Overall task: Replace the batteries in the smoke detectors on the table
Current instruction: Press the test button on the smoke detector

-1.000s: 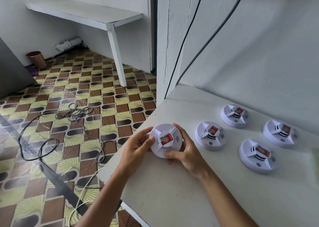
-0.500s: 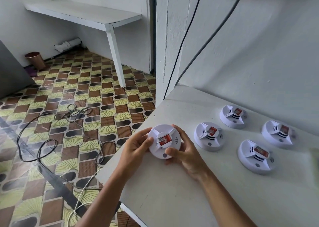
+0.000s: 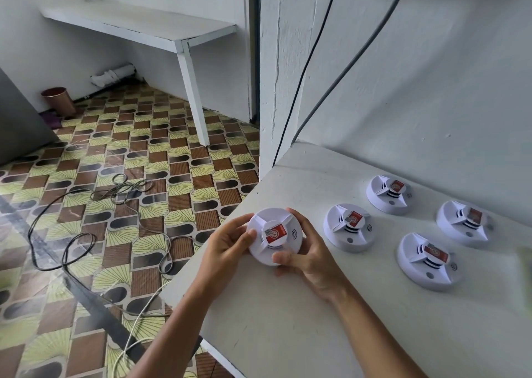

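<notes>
The round white plastic smoke detector with the red label on its raised centre [image 3: 275,235] sits between my two hands, at the near left corner of the white painted counter [image 3: 288,328], face up; whether its base rests on the surface or is lifted a little I cannot tell. My left hand [image 3: 227,246] cups its left rim, fingers [image 3: 244,235] curled and pressed against the edge, and my right hand [image 3: 309,258] wraps the right and near side, thumb laid along the lower rim and the other fingers curved round the far edge. So both hands are clamped on the same shell, not spread. I judge this to be the opening step on the first unit: gripping the body to twist or turn it over and reach the battery bay, which is not visible from here. Next I need a counter-turn between cover and base, or a flip. Four more white detectors with red labels [image 3: 349,226] lie face up to the right, well apart from my hands and seemingly unopened. No spare batteries show.
</notes>
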Action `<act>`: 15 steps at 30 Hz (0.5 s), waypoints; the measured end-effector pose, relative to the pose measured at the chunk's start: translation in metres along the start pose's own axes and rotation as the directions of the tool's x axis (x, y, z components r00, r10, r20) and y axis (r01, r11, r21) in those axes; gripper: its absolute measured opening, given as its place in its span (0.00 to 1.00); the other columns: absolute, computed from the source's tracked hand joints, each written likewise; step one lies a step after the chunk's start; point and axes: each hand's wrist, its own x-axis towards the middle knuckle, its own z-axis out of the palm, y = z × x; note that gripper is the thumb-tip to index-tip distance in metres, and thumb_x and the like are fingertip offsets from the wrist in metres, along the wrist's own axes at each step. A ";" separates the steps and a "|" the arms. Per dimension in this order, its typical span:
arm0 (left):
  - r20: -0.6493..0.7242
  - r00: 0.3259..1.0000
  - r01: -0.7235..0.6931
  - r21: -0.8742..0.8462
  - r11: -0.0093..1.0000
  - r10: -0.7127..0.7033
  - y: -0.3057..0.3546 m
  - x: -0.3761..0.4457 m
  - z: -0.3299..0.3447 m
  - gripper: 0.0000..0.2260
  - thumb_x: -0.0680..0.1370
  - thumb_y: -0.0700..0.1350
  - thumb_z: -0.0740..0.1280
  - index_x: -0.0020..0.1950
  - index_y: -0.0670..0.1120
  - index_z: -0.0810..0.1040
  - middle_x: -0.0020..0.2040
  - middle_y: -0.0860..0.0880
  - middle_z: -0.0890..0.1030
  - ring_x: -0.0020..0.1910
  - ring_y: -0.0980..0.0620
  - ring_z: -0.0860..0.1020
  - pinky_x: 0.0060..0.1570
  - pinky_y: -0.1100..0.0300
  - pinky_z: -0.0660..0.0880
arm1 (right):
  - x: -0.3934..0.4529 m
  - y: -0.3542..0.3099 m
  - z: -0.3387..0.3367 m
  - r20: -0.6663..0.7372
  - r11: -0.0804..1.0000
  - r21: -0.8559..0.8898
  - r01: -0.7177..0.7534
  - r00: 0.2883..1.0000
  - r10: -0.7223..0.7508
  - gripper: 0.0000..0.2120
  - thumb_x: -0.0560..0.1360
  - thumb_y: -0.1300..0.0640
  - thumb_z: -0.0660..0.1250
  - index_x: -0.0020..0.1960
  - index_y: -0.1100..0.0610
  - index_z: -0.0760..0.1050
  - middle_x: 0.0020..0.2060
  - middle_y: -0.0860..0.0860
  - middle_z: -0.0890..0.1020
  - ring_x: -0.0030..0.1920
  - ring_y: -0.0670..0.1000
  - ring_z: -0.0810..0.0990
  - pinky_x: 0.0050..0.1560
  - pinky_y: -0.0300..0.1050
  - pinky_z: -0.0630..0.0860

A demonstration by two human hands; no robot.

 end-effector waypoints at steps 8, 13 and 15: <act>-0.002 1.000 -0.001 -0.002 1.000 0.001 0.001 -0.001 0.000 0.18 0.77 0.41 0.65 0.66 0.39 0.74 0.53 0.41 0.84 0.52 0.46 0.83 0.49 0.59 0.79 | -0.001 0.000 0.002 -0.015 0.998 -0.054 0.041 0.999 -0.041 0.40 0.62 0.68 0.76 0.68 0.46 0.67 0.59 0.56 0.76 0.51 0.53 0.80 0.35 0.48 0.79; -0.004 1.000 -0.004 -0.002 1.000 0.004 0.000 -0.001 0.001 0.18 0.77 0.41 0.65 0.66 0.38 0.75 0.53 0.41 0.84 0.52 0.46 0.83 0.48 0.59 0.79 | -0.002 -0.002 0.001 -0.014 0.996 -0.072 0.045 0.999 -0.046 0.39 0.63 0.68 0.76 0.69 0.47 0.68 0.58 0.55 0.77 0.51 0.53 0.80 0.36 0.49 0.79; -0.007 1.000 -0.003 -0.007 1.000 0.003 0.000 -0.001 0.001 0.18 0.77 0.40 0.65 0.66 0.38 0.74 0.53 0.40 0.84 0.52 0.45 0.83 0.48 0.59 0.79 | -0.002 -0.002 0.001 -0.011 0.996 -0.075 0.048 0.999 -0.049 0.39 0.63 0.69 0.75 0.69 0.48 0.67 0.57 0.55 0.78 0.50 0.51 0.81 0.36 0.49 0.80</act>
